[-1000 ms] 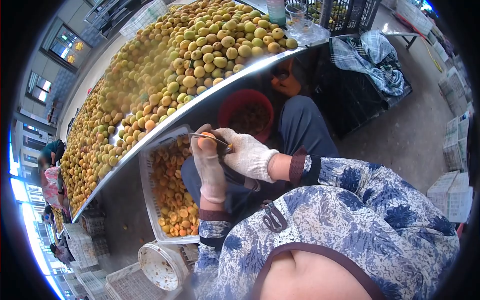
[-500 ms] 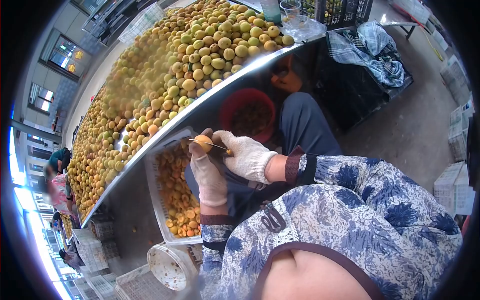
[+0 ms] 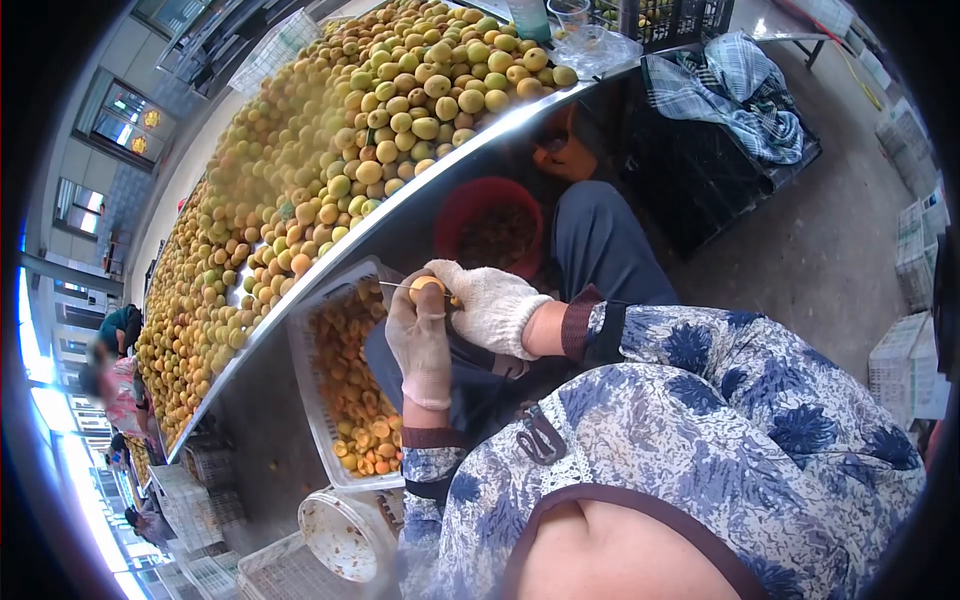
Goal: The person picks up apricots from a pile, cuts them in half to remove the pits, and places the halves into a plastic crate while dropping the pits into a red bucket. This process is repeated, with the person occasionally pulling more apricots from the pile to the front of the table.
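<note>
Orange apricot (image 3: 428, 288) sits at the fingertips of the left hand (image 3: 420, 345), over the lap and just off the steel table edge (image 3: 400, 197). The left hand is gloved, with its fingers pressed together and pinching the fruit.

The right hand (image 3: 492, 305), in a white knit glove, is fisted on a small knife (image 3: 396, 285). The handle is hidden in the fist and only the thin blade shows.

Key relation: the blade's long axis lies across the apricot, touching its top, and the tip pokes out past it toward the table. Both hands meet at the fruit, the right just beside it on the far side.

The white basket (image 3: 298, 360) of halved apricots is near the left hand, under the table edge. The red bucket (image 3: 450, 200) is beyond the right hand, and the heap of whole apricots (image 3: 330, 150) is up on the table, well apart.
</note>
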Available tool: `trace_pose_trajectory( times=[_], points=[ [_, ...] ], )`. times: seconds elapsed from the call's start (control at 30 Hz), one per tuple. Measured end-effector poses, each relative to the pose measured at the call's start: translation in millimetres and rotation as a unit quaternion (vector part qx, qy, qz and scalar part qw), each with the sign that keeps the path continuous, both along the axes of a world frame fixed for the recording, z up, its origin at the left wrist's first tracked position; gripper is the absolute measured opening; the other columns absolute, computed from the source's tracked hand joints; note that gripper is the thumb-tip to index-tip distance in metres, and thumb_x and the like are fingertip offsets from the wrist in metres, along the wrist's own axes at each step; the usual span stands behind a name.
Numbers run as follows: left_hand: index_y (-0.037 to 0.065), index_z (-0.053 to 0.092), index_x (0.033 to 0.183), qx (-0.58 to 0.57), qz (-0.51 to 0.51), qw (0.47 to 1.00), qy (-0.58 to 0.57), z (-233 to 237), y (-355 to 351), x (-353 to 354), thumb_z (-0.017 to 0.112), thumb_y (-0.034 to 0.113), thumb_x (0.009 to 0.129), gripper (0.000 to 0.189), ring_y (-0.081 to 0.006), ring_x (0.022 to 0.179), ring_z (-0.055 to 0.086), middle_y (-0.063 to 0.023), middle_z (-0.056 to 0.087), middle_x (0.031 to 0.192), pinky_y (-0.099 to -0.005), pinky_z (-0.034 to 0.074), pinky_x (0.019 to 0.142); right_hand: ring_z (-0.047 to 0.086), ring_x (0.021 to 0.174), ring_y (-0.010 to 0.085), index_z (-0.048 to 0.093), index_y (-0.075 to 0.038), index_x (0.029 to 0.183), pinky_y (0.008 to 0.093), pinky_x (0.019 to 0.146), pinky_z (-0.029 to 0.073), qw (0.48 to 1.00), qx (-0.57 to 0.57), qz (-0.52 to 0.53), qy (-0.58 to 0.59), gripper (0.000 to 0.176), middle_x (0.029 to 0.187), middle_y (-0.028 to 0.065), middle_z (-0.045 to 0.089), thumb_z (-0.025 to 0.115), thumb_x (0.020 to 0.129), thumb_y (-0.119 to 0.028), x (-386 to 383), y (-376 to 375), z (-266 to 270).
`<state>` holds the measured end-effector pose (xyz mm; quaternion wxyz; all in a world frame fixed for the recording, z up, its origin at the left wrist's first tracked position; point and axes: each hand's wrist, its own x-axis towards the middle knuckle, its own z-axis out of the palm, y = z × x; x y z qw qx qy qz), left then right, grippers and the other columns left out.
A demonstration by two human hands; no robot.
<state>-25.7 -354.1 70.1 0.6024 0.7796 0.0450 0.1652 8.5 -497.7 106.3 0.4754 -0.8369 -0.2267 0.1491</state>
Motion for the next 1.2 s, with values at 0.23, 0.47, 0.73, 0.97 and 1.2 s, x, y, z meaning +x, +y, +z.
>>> trace_pose_trajectory(
  times=[0.23, 0.47, 0.73, 0.97, 1.2],
  points=[
    [-0.003, 0.064, 0.113, -0.172, 0.014, 0.985, -0.002, 8.9, -9.5, 0.0, 0.051, 0.06, 0.096, 0.066, -0.0106, 0.077, 0.056, -0.0042, 0.063, 0.092, -0.0244, 0.045, 0.068, 0.065, 0.093, 0.0428, 0.047, -0.006, 0.124, 0.0504, 0.08, 0.05, 0.998, -0.029, 0.016, -0.062, 0.036, 0.095, 0.0253, 0.068, 0.052, 0.092, -0.021, 2.7, -5.5, -7.9],
    [-0.003, 0.065, 0.114, 0.018, -0.035, 0.999, 0.002, 9.8, 1.8, -1.7, 0.046, 0.059, 0.099, 0.067, -0.0113, 0.078, 0.056, -0.005, 0.064, 0.088, -0.0248, 0.045, 0.072, 0.067, 0.09, 0.0389, 0.049, -0.011, 0.128, 0.0469, 0.074, 0.054, 0.992, -0.023, 0.002, -0.122, 0.047, 0.097, 0.0199, 0.067, 0.06, 0.083, -0.01, 7.8, -6.8, -11.3],
    [-0.002, 0.064, 0.117, -0.019, -0.124, 0.992, 0.027, 11.6, 6.7, -11.9, 0.067, 0.023, 0.094, 0.034, -0.0132, 0.083, 0.058, -0.0038, 0.066, 0.096, -0.0275, 0.051, 0.075, 0.069, 0.078, 0.0364, 0.062, -0.006, 0.092, 0.0435, 0.067, 0.056, 0.968, -0.046, -0.062, -0.241, 0.014, 0.086, 0.0155, 0.067, 0.061, 0.081, -0.014, -1.7, -7.0, -15.0],
    [-0.005, 0.066, 0.107, 0.054, -0.11, 0.991, 0.054, 34.7, -2.8, -13.0, 0.066, 0.016, 0.094, 0.025, -0.0114, 0.079, 0.058, -0.0045, 0.066, 0.091, -0.0272, 0.05, 0.07, 0.067, 0.077, 0.0283, 0.068, -0.013, 0.102, 0.0415, 0.065, 0.05, 0.997, 0.052, -0.007, -0.064, 0.021, 0.086, 0.01, 0.07, 0.057, 0.088, -0.024, -25.8, -27.3, 53.8],
    [-0.004, 0.067, 0.104, 0.183, -0.132, 0.974, -0.011, 28.6, 5.7, -24.4, 0.059, 0.012, 0.095, 0.02, -0.0228, 0.082, 0.064, -0.0141, 0.069, 0.091, -0.0334, 0.052, 0.076, 0.067, 0.102, 0.0317, 0.069, -0.009, 0.113, 0.0379, 0.087, 0.05, 0.993, -0.006, 0.048, 0.112, 0.032, 0.103, 0.0173, 0.072, 0.061, 0.083, -0.012, -15.1, -12.5, 25.9]
  ],
)
